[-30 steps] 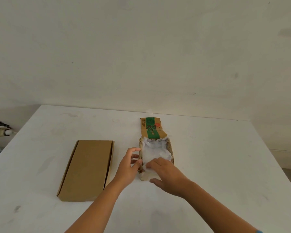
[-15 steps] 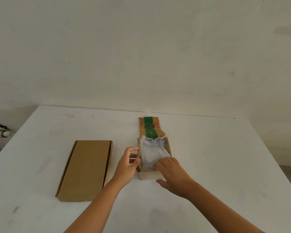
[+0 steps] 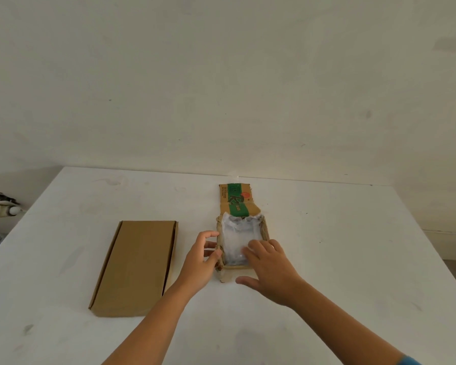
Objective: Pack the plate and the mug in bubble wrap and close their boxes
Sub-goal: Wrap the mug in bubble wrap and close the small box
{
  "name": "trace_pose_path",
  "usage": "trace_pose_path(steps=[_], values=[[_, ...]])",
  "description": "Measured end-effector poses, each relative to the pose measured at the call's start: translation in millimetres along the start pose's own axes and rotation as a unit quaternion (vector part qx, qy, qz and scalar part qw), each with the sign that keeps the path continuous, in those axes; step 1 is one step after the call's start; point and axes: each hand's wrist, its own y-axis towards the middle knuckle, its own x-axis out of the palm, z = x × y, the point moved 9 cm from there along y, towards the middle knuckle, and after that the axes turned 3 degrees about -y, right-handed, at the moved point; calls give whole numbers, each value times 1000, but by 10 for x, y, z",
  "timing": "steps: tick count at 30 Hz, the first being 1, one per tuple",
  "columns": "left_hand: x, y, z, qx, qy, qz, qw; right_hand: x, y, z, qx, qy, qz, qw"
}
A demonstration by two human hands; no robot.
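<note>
A small brown box stands open in the middle of the white table, its green-printed lid flap folded back away from me. Crumpled bubble wrap fills it; whatever is inside the wrap is hidden. My left hand holds the box's left wall, thumb on its near corner. With straight fingers my right hand presses down on the near end of the wrap. A flat, closed brown box lies to the left.
The table's far edge meets a plain pale wall. Off the table's left edge, a white object with cables sits low by the wall. Bare tabletop stretches to the right of the small box.
My right hand slid slightly back and right on the bubble wrap, which now lies flatter inside the box. The left hand stays on the left wall.
</note>
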Motion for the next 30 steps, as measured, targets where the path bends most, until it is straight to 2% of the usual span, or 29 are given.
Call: trace_pose_path(steps=[3,5,7,9,13,16,21,24,26,27,29,30], values=[[-1,21,19,28,70,13,997,-4,25,-48,-3,-5,-28,1000],[-8,27,146,92,148,31,984,-124,101,27,14,37,-39,998],[19,44,398,181,221,40,957,-272,225,194,35,50,-11,998],[115,111,572,223,308,16,925,-301,289,374,58,61,0,996],[316,363,533,190,510,-42,838,-183,353,501,62,32,-20,997],[406,462,482,172,589,-60,787,-108,381,547,71,29,-18,997],[476,558,478,142,624,-87,763,35,367,530,67,45,-25,996],[525,601,528,124,656,-116,735,6,312,539,70,202,24,977],[597,595,648,154,637,-113,747,-74,208,642,101,324,131,932],[656,577,712,182,594,-113,775,-68,144,715,131,362,171,907],[783,523,810,222,469,-140,843,48,60,835,206,414,179,869],[842,498,841,230,427,-160,860,133,52,871,234,433,159,856]])
